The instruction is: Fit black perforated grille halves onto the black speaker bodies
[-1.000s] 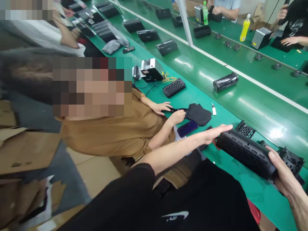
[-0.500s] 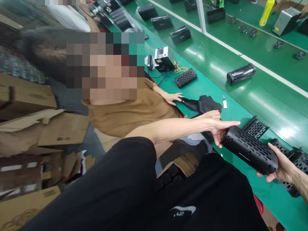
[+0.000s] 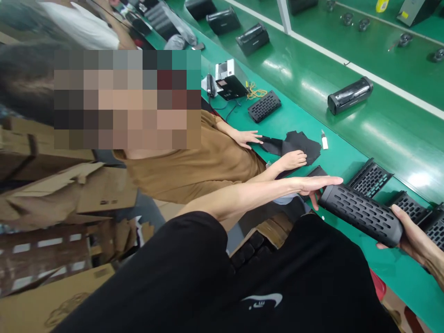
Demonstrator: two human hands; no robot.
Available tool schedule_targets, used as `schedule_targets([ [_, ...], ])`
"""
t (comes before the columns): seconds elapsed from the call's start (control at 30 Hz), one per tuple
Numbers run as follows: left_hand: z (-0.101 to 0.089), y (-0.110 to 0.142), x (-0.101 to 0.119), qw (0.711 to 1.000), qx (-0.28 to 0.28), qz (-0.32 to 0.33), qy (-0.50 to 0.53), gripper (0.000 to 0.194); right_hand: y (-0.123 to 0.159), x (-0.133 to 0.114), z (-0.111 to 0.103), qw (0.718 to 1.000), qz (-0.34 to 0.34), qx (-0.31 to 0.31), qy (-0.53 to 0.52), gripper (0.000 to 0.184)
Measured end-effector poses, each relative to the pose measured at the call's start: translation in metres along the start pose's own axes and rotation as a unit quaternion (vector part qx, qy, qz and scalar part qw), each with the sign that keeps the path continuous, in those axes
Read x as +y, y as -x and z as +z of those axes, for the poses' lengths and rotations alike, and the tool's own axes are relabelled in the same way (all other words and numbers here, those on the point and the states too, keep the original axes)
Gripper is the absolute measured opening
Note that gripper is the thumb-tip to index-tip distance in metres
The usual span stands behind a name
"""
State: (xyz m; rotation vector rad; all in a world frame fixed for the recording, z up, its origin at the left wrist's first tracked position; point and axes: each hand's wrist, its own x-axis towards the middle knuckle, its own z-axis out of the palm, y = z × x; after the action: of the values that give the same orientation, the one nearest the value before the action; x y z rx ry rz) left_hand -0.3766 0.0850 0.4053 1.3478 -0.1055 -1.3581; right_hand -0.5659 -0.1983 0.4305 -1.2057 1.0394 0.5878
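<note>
I hold a black perforated speaker shell (image 3: 360, 213) level between both hands, above the near edge of the green bench (image 3: 347, 157). My left hand (image 3: 314, 185) lies flat against its left end, fingers stretched out, thumb under the rim. My right hand (image 3: 409, 233) cups its right end, thumb on top. Several black perforated grille pieces (image 3: 371, 178) lie on the bench just behind the shell.
A person in a brown shirt (image 3: 194, 162) sits to my left with hands on black fabric (image 3: 298, 144); a small white bottle (image 3: 324, 140) lies next to it. A finished black speaker (image 3: 349, 95) lies on the conveyor. Cardboard boxes (image 3: 52, 208) pile up at left.
The shell has tipped from sloping down-right to nearly level. My left hand flattened against its end. The view shifted a little, and the neighbour's hand moved onto the fabric.
</note>
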Motion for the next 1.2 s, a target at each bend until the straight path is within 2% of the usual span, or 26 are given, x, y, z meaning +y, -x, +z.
schedule_targets([
  [0.1,0.002,0.010,0.007,0.997,-0.032,-0.063,-0.020,0.052,0.000,0.006,-0.001,1.000,-0.030,-0.005,0.004,0.066],
  [0.2,0.002,0.012,0.005,0.998,-0.025,-0.057,-0.031,0.052,0.001,0.012,-0.001,0.999,-0.050,-0.001,0.019,0.070],
  [0.37,0.002,0.002,-0.014,0.998,-0.032,-0.049,-0.005,0.055,-0.001,0.020,-0.006,0.991,-0.106,0.019,0.082,0.075],
  [0.57,0.004,-0.003,-0.022,0.998,-0.043,-0.037,-0.008,0.060,0.005,0.018,-0.004,0.996,-0.065,0.059,0.030,0.080],
  [0.67,0.004,-0.004,-0.027,0.999,-0.046,-0.023,-0.012,0.061,0.011,0.017,0.001,0.995,-0.078,0.051,0.019,0.084],
  [0.73,0.006,-0.006,-0.034,1.000,-0.029,0.003,-0.006,0.069,0.015,0.019,0.002,0.993,-0.108,0.044,0.020,0.090],
  [0.83,0.011,-0.010,-0.047,0.997,0.017,0.076,0.006,0.083,0.021,0.022,0.002,0.985,-0.164,0.042,0.044,0.097],
  [0.93,0.015,-0.009,-0.057,0.992,0.048,0.115,-0.021,0.087,0.027,0.024,0.003,0.971,-0.215,0.054,0.092,0.097],
  [1.07,0.018,0.003,-0.054,0.981,0.065,0.166,-0.080,0.083,0.037,0.029,0.010,0.948,-0.273,0.082,0.142,0.090],
  [1.2,0.022,0.011,-0.046,0.962,0.066,0.240,-0.112,0.081,0.041,0.031,0.013,0.929,-0.331,0.099,0.136,0.084],
])
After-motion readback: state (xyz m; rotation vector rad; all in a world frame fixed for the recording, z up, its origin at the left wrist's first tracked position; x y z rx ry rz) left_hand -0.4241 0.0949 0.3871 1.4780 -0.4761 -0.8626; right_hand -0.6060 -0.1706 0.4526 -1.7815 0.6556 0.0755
